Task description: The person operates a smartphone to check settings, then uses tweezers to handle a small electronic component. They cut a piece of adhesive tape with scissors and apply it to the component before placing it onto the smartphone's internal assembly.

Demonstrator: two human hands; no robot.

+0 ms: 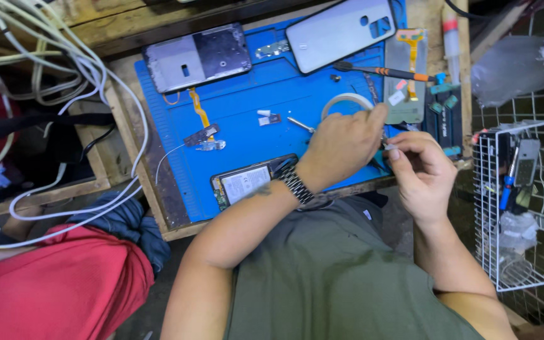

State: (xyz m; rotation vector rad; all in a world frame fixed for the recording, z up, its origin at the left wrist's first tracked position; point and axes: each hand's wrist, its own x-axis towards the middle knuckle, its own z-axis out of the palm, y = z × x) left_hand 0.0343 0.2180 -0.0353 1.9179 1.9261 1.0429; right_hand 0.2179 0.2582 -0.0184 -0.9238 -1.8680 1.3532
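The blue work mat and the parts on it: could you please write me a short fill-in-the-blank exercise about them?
1. The roll of tape lies on a mat whose colour is ____.
2. The metal-link watch sits on the wrist of the ____ hand.
3. The left hand and the right hand meet at the mat's ____ edge, as the picture shows it.
4. The screwdriver has a handle of black and ____.

Missing words: blue; left; right; orange

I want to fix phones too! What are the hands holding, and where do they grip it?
Both the left hand and right hand pinch something tiny and pale between fingertips; what it is cannot be told.
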